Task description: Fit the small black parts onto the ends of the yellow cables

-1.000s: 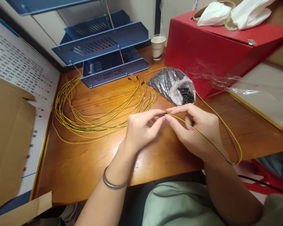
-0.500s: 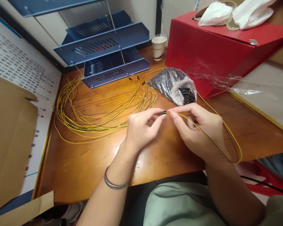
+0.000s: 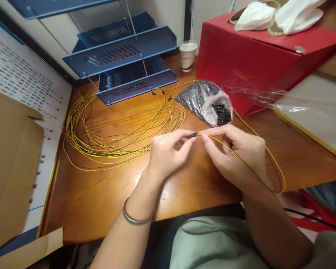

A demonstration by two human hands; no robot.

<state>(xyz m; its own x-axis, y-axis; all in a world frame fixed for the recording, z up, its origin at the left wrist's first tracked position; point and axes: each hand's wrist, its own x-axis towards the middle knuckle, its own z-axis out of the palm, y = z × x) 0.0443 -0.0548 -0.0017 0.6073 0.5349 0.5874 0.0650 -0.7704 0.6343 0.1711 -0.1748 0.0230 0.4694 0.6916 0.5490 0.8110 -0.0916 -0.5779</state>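
My left hand pinches a small black connector housing between thumb and fingertips. Just to its right, the thumb and index finger of my right hand are closed on a thin yellow-and-black wire, whose end meets the housing. How deep the wire sits in the housing is too small to tell. From my right hand the wire runs over the wrist and loops back at the right. Behind my hands lies a clear plastic bag with many small black pieces at its mouth.
A loose coil of yellow and black wires spreads over the wooden table at left, some ends bearing black connectors. Behind stand a blue tiered file tray, a paper cup and a red box. Cardboard edges the left side.
Both hands keep nearly the same pose and grip. The view shifts slightly, and the wire loop at the right sits a little further left.
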